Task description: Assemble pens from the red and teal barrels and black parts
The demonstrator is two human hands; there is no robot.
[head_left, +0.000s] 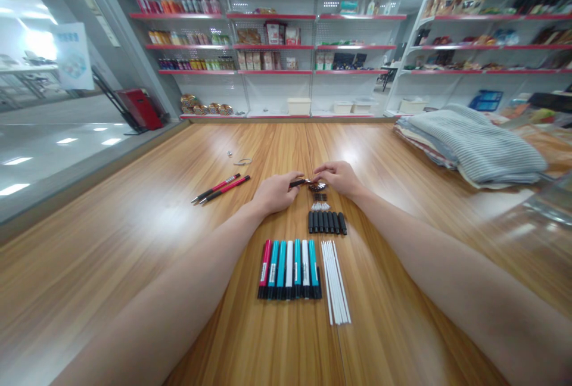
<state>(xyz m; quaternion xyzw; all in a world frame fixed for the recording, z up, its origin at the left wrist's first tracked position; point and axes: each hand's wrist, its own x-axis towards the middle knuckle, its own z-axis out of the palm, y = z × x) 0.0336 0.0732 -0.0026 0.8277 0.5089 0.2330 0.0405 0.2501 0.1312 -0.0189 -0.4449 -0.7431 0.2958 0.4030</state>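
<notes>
My left hand [276, 192] is closed on a small black pen part [297, 183], its tip pointing right. Just beside it, my right hand [338, 176] pinches at a little pile of metal springs [318, 186]; what its fingers grip is too small to name. Below the hands lie tiny tips [320, 202], then a row of several black caps [327, 223]. Nearer to me sits a row of several pen barrels [289, 269] in red, teal and white, with several white refill tubes [336, 282] to their right.
Two finished red-and-black pens [220, 189] lie to the left on the wooden table [134, 243], with small metal bits [241, 161] beyond them. Folded striped cloths [473, 143] are stacked at the right. Store shelves [272, 46] stand behind the table.
</notes>
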